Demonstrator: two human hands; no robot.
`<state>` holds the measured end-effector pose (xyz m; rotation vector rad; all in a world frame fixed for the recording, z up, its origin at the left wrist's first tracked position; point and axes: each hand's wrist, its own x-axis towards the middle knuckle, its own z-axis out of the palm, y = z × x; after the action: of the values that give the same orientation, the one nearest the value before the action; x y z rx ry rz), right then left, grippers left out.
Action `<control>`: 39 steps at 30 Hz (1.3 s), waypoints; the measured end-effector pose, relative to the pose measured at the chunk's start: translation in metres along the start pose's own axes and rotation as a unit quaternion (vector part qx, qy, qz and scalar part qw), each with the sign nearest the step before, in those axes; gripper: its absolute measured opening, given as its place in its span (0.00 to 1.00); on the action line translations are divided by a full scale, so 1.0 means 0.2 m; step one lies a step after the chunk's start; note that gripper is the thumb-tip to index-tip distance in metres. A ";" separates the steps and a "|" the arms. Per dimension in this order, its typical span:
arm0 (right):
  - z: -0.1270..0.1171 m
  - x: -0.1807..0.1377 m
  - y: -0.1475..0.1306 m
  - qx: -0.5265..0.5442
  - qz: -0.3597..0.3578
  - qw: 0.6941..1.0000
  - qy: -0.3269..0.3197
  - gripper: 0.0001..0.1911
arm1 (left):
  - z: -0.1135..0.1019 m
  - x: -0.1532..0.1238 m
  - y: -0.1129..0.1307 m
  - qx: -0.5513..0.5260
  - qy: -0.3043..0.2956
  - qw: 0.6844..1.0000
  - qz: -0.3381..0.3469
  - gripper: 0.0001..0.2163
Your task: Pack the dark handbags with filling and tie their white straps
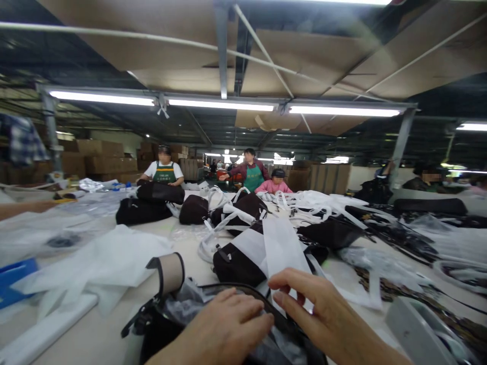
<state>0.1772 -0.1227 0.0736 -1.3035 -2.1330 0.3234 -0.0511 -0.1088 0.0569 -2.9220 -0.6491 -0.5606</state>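
My left hand [224,329] lies with its fingers curled over the open top of a black bag [171,329] stuffed with clear plastic, at the bottom middle. My right hand [323,314] pinches the lower end of a white fabric strip [283,248] that runs up over another dark bag [236,263] just beyond. A roll with a pale core [171,271] stands beside the near bag.
A long pale table [95,334] carries several dark bags with white straps [239,208], white sheets [114,258] and clear plastic bags [369,261]. Three people in aprons work at the far end; another person's arm [26,208] reaches in at the left. A blue tray [15,281] sits at the left edge.
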 end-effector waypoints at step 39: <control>0.20 0.44 -0.14 0.491 -0.127 0.811 -0.291 0.18 | -0.13 -0.75 -0.30 -0.277 0.076 0.824 -0.489 0.23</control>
<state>0.1040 -0.0559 0.0879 -0.3004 -2.0075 1.6131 -0.2113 -0.1174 0.0252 -2.6921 -2.3165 -1.2050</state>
